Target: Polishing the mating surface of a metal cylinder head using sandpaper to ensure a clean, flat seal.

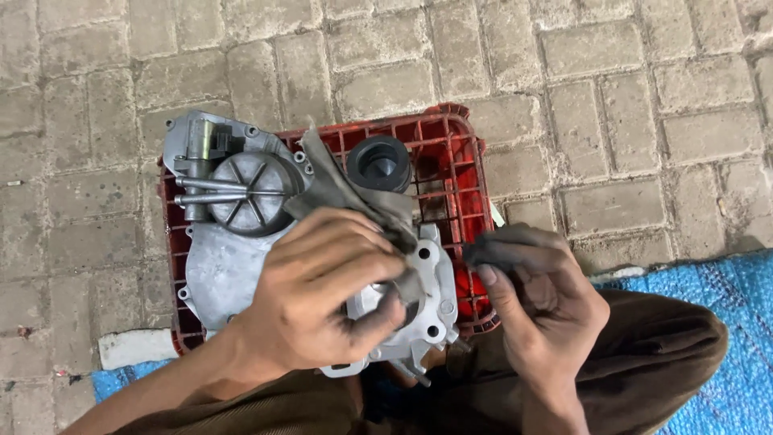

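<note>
The left hand (322,298) presses a grey rag (354,197) against the cast aluminium engine cover (217,270), fingers closed on the cloth. The right hand (535,298) pinches a small dark wad (487,251) beside it. Wiping looks under way; reaching the ribbed, bolted recesses calls for firmer pressure. The cover rests on a red plastic crate (451,161) on paving bricks (564,80).

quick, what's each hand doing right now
Left hand: closed on a grey rag, pressing it on the silver metal engine cover.
Right hand: closed, pinching a small dark part.
</note>
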